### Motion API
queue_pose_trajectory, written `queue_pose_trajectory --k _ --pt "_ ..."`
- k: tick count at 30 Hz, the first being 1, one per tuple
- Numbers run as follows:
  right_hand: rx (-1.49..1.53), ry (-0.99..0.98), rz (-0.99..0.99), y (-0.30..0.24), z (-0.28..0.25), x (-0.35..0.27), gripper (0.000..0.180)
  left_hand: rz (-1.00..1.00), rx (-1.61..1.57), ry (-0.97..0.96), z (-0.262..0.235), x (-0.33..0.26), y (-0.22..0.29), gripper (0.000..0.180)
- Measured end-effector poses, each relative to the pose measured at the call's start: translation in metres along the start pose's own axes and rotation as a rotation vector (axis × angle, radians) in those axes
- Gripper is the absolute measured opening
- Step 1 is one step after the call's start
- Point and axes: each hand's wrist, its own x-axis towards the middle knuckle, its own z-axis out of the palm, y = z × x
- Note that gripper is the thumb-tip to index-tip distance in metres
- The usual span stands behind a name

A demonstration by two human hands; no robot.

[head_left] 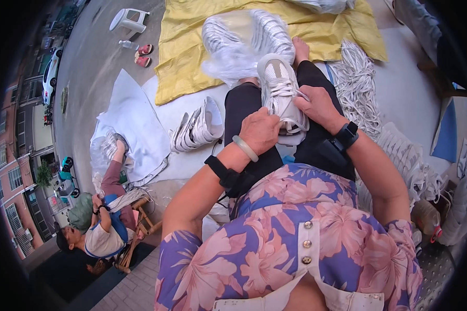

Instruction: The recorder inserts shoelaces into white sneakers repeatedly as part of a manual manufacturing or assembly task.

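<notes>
Street-side shoe workplace: heaps of white shoes (197, 127) and laces (355, 78) on pavement.

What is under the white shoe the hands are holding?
The white shoe rests on the person's lap, on black trousers. Both hands grip it; its sole is hidden.

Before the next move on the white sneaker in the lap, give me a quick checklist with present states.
1. White mesh sneaker rests on the lap, sole down: ok.
2. Left hand steadies the shoe's heel end: ok.
3. Right hand pinches the white lace: ok.
4. Lace threaded evenly through every eyelet: cannot tell.
5. Pile of loose white laces lies beside the right leg: ok.
</notes>
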Motion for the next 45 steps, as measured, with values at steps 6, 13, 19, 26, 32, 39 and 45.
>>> queue_pose_trajectory --k 6,13,19,26,32,39,45 --pt "0.255 0.059 -0.055 0.019 0.001 0.026 0.011 0.116 -0.084 0.261 -0.017 0.015 -0.001 0.01" --pt "0.332 -0.175 -0.063 0.015 0.004 0.045 0.009 0.146 -0.235 0.133 -0.007 0.031 -0.02 0.01" --pt "0.512 -0.312 0.014 0.022 0.004 0.053 0.007 0.116 -0.189 0.115 -0.004 0.033 -0.019 0.012" --pt "0.759 -0.441 0.366 0.019 -0.009 0.05 0.007 0.079 -0.186 0.16 0.003 0.033 -0.02 0.013" --pt "0.828 -0.441 0.365 0.023 -0.008 0.047 0.009 0.084 -0.146 0.164 0.005 0.033 -0.017 0.014" --pt "0.393 -0.161 0.091 0.035 -0.003 0.031 0.014 0.04 -0.157 0.246 0.011 0.029 -0.016 0.014" --pt "-0.127 -0.256 -0.024 0.024 -0.015 0.009 0.02 0.034 -0.194 0.292 0.007 0.02 -0.01 0.011"
